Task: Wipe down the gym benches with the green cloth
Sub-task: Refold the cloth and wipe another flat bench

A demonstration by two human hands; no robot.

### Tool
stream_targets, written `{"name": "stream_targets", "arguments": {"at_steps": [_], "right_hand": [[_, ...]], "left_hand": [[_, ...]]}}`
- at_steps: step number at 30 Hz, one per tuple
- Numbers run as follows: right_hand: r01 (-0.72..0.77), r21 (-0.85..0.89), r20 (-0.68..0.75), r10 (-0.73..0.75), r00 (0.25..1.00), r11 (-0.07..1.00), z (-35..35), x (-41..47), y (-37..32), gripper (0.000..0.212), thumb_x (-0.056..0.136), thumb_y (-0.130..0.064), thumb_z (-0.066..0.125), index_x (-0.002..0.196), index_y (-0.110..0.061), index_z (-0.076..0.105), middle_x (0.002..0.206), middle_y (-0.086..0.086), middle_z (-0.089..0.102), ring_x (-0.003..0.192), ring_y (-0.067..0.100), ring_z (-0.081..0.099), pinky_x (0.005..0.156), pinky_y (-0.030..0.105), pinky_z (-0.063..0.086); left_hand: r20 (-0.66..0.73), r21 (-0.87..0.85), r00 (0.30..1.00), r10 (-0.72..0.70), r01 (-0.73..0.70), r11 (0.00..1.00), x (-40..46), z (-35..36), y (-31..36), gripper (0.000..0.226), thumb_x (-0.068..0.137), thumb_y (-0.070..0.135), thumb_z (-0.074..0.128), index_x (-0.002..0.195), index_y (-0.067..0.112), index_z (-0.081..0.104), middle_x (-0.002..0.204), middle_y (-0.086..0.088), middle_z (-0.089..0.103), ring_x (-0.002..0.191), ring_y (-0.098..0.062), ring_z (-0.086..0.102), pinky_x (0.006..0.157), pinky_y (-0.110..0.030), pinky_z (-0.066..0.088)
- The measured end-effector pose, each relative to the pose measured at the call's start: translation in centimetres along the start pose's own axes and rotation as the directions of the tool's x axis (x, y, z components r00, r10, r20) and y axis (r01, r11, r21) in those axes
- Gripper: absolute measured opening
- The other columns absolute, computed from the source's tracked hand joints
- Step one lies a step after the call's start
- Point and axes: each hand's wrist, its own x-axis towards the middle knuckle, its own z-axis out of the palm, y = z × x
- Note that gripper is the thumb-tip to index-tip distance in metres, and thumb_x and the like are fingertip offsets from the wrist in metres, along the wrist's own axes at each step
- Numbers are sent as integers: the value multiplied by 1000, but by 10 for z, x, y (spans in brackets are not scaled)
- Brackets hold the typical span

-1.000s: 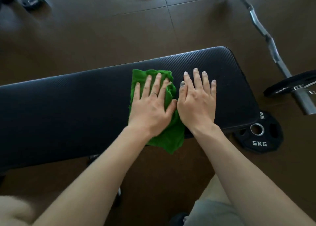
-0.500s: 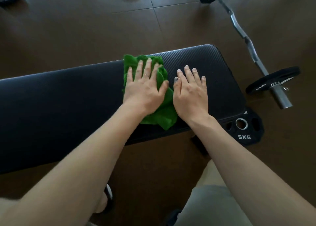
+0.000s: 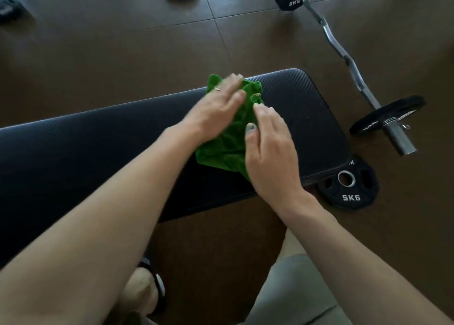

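We note the left hand [image 3: 216,108] flat, fingers straight, pressing the green cloth [image 3: 226,145] on the bench [image 3: 307,118]; right hand [image 3: 267,150] pinches the cloth's edge.

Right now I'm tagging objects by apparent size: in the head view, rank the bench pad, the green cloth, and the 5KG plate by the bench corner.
1. bench pad, by far the largest.
2. green cloth and 5KG plate: look alike; hands hide part of the cloth, so unranked.
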Motion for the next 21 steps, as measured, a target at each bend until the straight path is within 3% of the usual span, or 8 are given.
{"name": "stream_targets", "arguments": {"at_steps": [2,3,5,7,12,18,21], "right_hand": [[54,-130,113,-39,993,990,12,10,-12,59,108,-37,28,159,-7,34,166,13,33,157,26,21,129,43,14],[78,-183,182,-44,982,980,21,20,-17,61,108,-40,26,162,-10,27,169,12,25,159,26,12,130,43,8],[89,-280,308,1,951,956,40,39,-23,63,110,-46,21,166,-17,14,173,9,7,160,24,-3,130,42,-4],[99,-378,350,43,936,920,55,48,-21,64,109,-50,15,166,-22,5,174,7,-2,160,24,-10,129,43,-9],[151,-413,354,5,935,898,49,73,8,63,107,-51,16,166,-30,8,174,0,0,160,20,-6,129,41,-7],[25,-505,277,134,951,863,41,118,27,63,107,-48,14,166,-27,9,174,2,3,160,23,-3,129,44,-7],[133,-436,333,22,943,890,59,71,-10,63,107,-48,19,166,-28,13,174,0,7,160,25,0,129,47,-6]], "left_hand": [[-246,28,967,-65,74,997,-4,-27,-29,56,108,36,34,157,11,40,164,-11,38,153,-22,31,126,-33,20],[-273,113,953,-134,170,979,-5,-39,-48,55,109,35,34,157,10,40,162,-14,41,152,-25,34,126,-36,22],[-151,289,945,-291,323,901,-10,-51,-74,53,111,38,30,157,14,41,160,-14,44,149,-30,38,124,-42,25],[-63,374,931,-360,356,856,-12,-48,-81,50,111,40,25,150,16,46,152,-15,51,140,-35,46,117,-46,30],[-85,430,927,-366,365,826,-10,-38,-77,46,110,38,19,136,14,48,142,-14,54,131,-37,48,112,-49,29],[-116,433,930,-350,364,825,-8,-34,-82,43,110,37,17,129,13,48,138,-12,54,127,-35,47,111,-48,27],[-149,464,929,-340,369,806,-9,-30,-81,41,110,35,19,126,12,48,136,-14,55,125,-37,47,109,-49,28]]}}
